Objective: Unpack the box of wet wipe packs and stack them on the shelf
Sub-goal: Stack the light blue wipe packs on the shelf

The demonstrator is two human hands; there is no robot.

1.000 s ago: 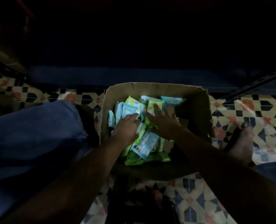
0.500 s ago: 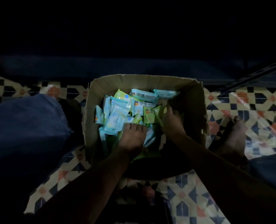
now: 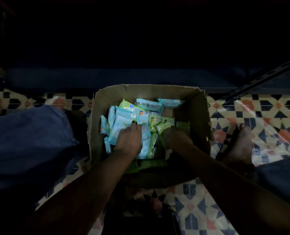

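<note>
I see both hands down in the cardboard box (image 3: 198, 112) on the tiled floor (image 3: 259, 116), left hand (image 3: 129, 139) fingers curled into blue wipe packs (image 3: 122, 122), right hand (image 3: 176, 136) gripping green packs (image 3: 162, 123).

Matt brown cardboard box (image 3: 164, 92); glossy plastic packs (image 3: 123, 119); shiny patterned floor (image 3: 259, 114); blue denim cloth (image 3: 27, 141).

We record a patterned tile floor (image 3: 268, 119) bearing our open cardboard box (image 3: 196, 116) and a bare foot (image 3: 239, 143).
</note>
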